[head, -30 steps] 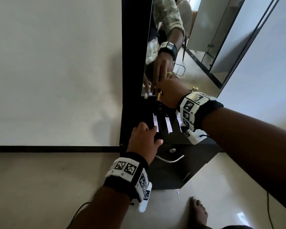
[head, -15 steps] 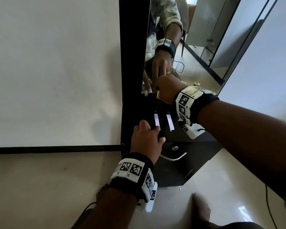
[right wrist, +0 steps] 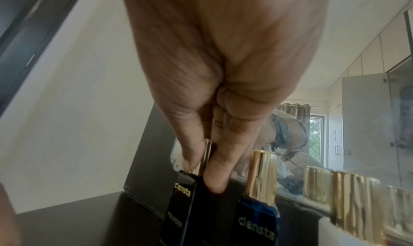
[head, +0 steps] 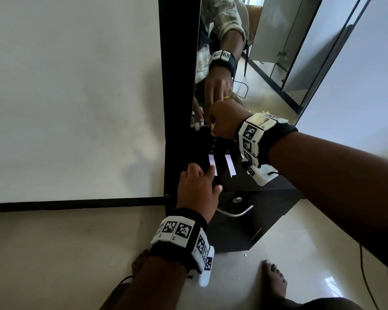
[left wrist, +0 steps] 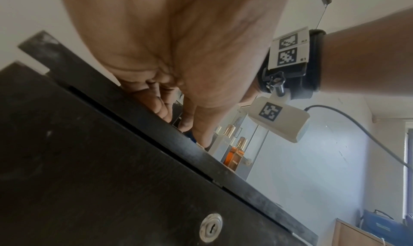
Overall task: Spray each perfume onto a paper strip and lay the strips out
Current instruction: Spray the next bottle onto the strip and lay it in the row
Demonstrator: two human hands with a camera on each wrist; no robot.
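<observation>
Slid forward a touch since the earlier frame: left hand, fingers loosely bent, one fingertip pressing the near end of the left paper strip onto the black dresser top. Second paper strip just right of that fingertip, lying parallel. Beyond both, right hand pinching the gold cap of the black perfume bottle, upright against the mirror. Blue perfume bottle just right of the pinch, gold-capped.
</observation>
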